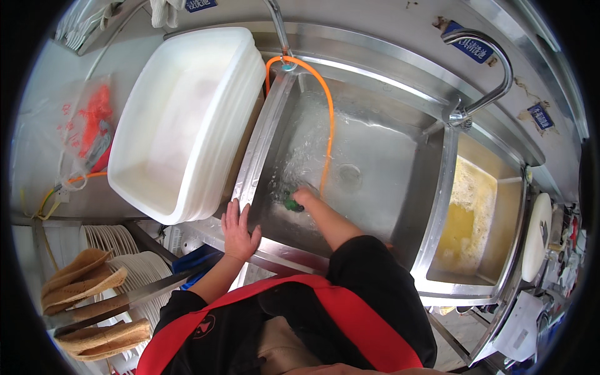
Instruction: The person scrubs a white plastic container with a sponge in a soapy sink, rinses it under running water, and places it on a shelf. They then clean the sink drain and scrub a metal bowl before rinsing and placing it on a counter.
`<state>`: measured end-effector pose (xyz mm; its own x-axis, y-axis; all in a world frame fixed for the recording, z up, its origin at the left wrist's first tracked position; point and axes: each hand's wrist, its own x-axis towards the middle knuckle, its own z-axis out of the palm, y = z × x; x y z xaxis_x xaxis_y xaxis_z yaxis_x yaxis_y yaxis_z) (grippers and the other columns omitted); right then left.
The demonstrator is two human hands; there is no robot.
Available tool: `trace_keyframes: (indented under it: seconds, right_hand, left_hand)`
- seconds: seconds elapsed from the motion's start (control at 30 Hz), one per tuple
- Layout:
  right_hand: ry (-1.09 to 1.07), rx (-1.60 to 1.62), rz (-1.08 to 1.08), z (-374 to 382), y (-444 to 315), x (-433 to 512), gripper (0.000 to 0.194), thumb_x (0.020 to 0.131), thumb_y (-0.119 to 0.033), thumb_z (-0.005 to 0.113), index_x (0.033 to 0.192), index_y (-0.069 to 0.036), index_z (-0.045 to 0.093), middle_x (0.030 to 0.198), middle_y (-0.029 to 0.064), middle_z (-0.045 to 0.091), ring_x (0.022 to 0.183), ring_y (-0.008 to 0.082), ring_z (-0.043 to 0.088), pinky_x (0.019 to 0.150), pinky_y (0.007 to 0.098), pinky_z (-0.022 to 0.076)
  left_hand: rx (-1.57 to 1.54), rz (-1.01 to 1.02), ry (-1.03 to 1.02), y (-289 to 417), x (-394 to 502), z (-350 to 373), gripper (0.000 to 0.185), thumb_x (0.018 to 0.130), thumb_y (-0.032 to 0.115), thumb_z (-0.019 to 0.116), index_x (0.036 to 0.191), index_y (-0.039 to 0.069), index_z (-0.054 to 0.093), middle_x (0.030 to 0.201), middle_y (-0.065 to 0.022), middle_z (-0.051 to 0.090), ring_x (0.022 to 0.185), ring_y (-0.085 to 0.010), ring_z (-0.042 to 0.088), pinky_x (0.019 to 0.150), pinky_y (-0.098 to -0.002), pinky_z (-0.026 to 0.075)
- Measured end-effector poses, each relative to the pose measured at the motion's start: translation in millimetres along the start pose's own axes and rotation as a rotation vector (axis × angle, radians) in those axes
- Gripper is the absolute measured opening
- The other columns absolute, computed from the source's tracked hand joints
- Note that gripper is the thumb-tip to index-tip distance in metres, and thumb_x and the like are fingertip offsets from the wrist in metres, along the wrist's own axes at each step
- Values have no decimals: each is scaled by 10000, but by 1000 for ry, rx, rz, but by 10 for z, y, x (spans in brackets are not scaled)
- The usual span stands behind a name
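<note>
My right hand (304, 197) is down in the left sink basin (375, 178), closed around a green scrubbing pad (292, 202) near the basin's left wall; splashing water partly hides its fingers. Water stands in this basin, and a round drain (349, 174) shows at its bottom. An orange hose (331, 112) arches from the back left corner down into the water, close to my right hand. My left hand (238, 230) rests with its fingers spread on the steel rim at the basin's front left corner, holding nothing.
Stacked white plastic tubs (183, 122) stand left of the basin. A chrome faucet (487, 98) rises at the back between the basins. The right basin (508, 206) holds yellowish, foamy water. Stacked plates (145, 276) and brown cloths (77, 286) are at the lower left; a white round board (536, 239) stands far right.
</note>
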<state>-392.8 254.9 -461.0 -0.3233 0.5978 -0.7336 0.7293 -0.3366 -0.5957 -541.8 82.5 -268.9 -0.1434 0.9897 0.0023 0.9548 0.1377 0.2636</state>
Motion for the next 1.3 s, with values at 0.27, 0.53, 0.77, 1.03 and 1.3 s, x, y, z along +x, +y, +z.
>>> trace_keyframes:
  seconds: [0.27,0.53,0.77,1.03,1.3]
  right_hand:
    - [241,1280,-388,-1648,-503,-695,278,868,-82,622,1133,-18,565,970,82,634,860,182,615,760,333,500]
    - [693,1302,-681,-2377,-1172,70,296,853,4,618,1125,-62,521,979,78,579,854,176,567,770,313,464]
    - [615,1570,-378,-2812,-742,728,280,829,73,554,1037,-112,532,887,53,575,672,143,526,416,300,343]
    - [1374,1309,-513,-3630,494,-59,196,874,68,541,1043,-33,541,988,105,603,845,205,596,781,325,497]
    - [1422,-138,-21,-3800,1171,-328,316,806,-57,609,1112,-104,547,1107,186,502,1056,407,494,877,493,450]
  left_hand:
    - [-14,-2,12,15,12,2,671,770,236,645,1369,75,391,1495,-228,251,1394,-402,213,1102,-571,168]
    - [-11,-9,2,14,28,11,661,766,227,644,1364,71,409,1498,-220,254,1404,-394,202,1116,-548,154]
    - [-30,-13,-2,-7,48,15,653,764,199,643,1367,84,419,1499,-215,263,1398,-399,219,1113,-546,166]
    - [-13,-8,-10,-2,48,15,649,771,178,627,1374,78,407,1503,-218,255,1392,-406,228,1110,-551,171]
    - [-7,15,5,5,47,15,643,773,172,621,1373,77,410,1497,-223,266,1390,-409,234,1112,-546,172]
